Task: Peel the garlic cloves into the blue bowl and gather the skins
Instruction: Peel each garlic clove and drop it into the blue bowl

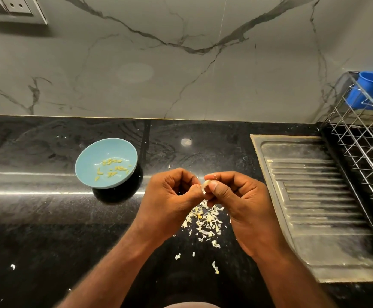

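Skins (205,221) pile on the bench right under both hands, so they're easy to gather. Left hand (172,194) and right hand (232,194) fingers curl tight, pinching one garlic clove (205,185). Blue bowl (106,163) waits far-left, within reach.

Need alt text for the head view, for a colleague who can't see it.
Left hand and right hand pinch one garlic clove above scattered skins on the black counter. The blue bowl, holding peeled cloves, sits to the left; a steel drainboard and wire rack lie right.
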